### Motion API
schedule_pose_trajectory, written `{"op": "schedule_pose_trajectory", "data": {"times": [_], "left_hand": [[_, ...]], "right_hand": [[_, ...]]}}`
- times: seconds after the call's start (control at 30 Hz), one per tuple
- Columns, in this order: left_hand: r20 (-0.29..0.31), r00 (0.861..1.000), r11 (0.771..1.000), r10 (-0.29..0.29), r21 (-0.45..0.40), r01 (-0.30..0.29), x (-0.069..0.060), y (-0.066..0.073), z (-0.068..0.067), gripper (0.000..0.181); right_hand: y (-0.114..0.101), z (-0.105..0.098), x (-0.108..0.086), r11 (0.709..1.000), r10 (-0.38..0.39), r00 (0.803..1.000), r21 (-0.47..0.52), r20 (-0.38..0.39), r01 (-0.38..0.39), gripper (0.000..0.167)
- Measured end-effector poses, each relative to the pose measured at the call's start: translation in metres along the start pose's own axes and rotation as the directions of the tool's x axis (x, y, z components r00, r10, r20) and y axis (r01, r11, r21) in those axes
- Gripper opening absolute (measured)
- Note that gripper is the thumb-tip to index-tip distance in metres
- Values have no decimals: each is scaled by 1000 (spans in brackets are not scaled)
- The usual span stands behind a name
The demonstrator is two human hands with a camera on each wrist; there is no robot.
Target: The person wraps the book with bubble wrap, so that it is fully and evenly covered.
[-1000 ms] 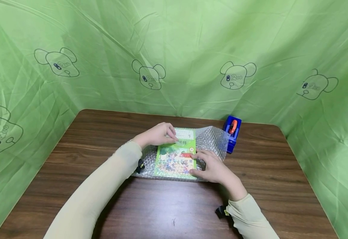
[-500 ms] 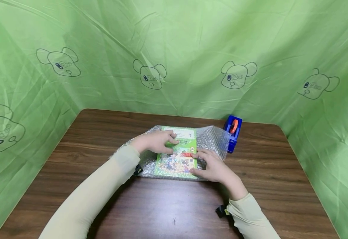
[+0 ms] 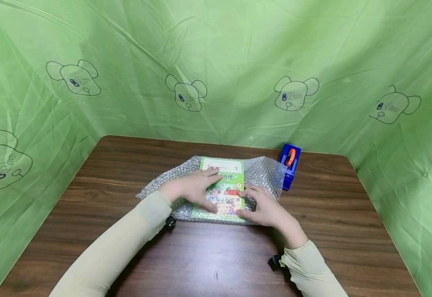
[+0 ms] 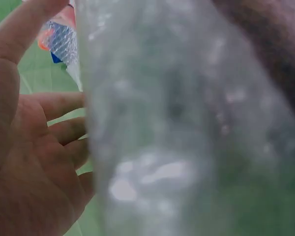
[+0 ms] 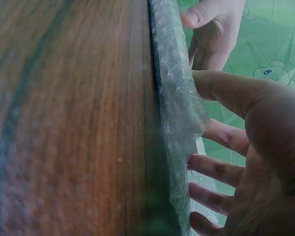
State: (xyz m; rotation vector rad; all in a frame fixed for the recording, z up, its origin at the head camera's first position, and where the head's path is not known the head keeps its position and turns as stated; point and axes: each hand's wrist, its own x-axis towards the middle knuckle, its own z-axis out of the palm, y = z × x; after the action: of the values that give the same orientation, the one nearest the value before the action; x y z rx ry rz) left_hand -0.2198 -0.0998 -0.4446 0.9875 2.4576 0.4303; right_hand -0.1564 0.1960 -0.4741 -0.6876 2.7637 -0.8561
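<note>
A green illustrated book [image 3: 223,202] lies on a sheet of bubble wrap [image 3: 262,173] that spreads out to both sides of it. The left hand [image 3: 193,187] rests spread over the book's left part, fingertips and thumb on the cover. On the book's right edge lie the fingers and thumb of the right hand [image 3: 262,206]. In the left wrist view, blurred bubble wrap [image 4: 152,108] fills much of the picture beside the left hand [image 4: 39,142]. The right wrist view has the fingertips of the right hand [image 5: 236,157] touching the wrapped pile [image 5: 174,98].
A blue tape dispenser [image 3: 288,175] with an orange roll stands at the back right, touching or just behind the wrap's right corner. The brown wooden table [image 3: 216,255] is bordered by green cloth [image 3: 234,119] at the back and sides.
The left hand has gone from pinched fingers near the book's upper left to spread flat, its thumb lower on the cover. The wrap's left part now lies in view. The right hand has barely moved.
</note>
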Motion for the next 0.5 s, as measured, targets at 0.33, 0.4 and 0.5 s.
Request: {"op": "schedule_pose_trajectory", "data": {"times": [0.33,0.4,0.5], "left_hand": [[-79,997,1000,18,6,-17,0,-7,12,120],[-88,996,1000,18,-10,-18,-1,-7,12,117],[-93,996,1000,7,-29,-9,-2,-6,13,114]], "right_hand": [[0,0,-1,1000,8,1000,-1,7,-8,55],[0,-1,-1,1000,11,1000,-1,7,-11,56],[-1,-1,0,1000,15,1000,4,10,-15,56]]}}
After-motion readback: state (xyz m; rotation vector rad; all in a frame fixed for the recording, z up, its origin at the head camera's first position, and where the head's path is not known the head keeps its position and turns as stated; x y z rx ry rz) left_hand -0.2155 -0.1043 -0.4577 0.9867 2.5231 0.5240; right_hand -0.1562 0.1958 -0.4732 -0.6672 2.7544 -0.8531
